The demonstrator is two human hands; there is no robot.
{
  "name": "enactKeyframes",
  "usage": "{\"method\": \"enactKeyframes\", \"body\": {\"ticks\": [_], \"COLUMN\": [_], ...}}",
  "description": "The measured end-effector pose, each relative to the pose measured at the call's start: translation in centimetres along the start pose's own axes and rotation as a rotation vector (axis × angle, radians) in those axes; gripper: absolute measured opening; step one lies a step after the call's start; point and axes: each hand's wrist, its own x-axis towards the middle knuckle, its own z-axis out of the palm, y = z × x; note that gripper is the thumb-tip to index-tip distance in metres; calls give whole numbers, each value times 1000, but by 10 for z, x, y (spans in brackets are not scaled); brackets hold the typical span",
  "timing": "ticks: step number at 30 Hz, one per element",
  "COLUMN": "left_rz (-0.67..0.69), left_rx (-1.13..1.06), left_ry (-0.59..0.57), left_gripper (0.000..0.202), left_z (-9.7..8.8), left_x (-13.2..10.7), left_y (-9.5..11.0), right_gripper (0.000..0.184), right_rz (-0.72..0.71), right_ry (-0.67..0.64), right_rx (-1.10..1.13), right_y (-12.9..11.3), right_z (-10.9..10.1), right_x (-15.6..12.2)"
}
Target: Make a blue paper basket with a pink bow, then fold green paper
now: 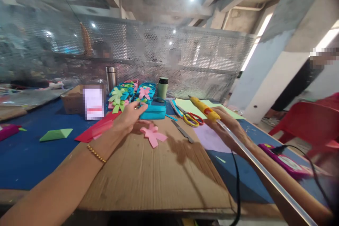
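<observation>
Right hand (230, 127) clenched round a glue gun (205, 109), nozzle raised off the cardboard (148, 183). Left hand (128, 118) reaches to a teal box (155, 113); whether it pinches anything cannot be told. Rear boxes (127, 93) already carry flowers, while one pink flower (153, 135) lies loose on the cardboard, apparently unglued. The cord (237, 183) is cut off below.

Perforated metal screen (169, 60) beneath concrete ceiling beams (164, 0), red chair (309, 123) right.
</observation>
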Motion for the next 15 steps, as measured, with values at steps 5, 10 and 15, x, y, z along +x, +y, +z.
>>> {"method": "enactKeyframes", "body": {"ticks": [5, 10, 15], "left_rz": [84, 109, 150], "left_rx": [13, 37, 71], "left_ry": [50, 37, 67], "left_gripper": [25, 28, 26], "left_z": [-13, -13, -13], "left_x": [10, 8, 12], "left_y": [6, 7, 6], "right_gripper": [39, 43, 42], "right_rz": [81, 122, 163], "right_ry": [-180, -303, -256], "right_rx": [-221, -201, -213], "right_y": [70, 93, 39], "right_z": [-14, -11, -12], "right_x": [-25, -36, -4]}}
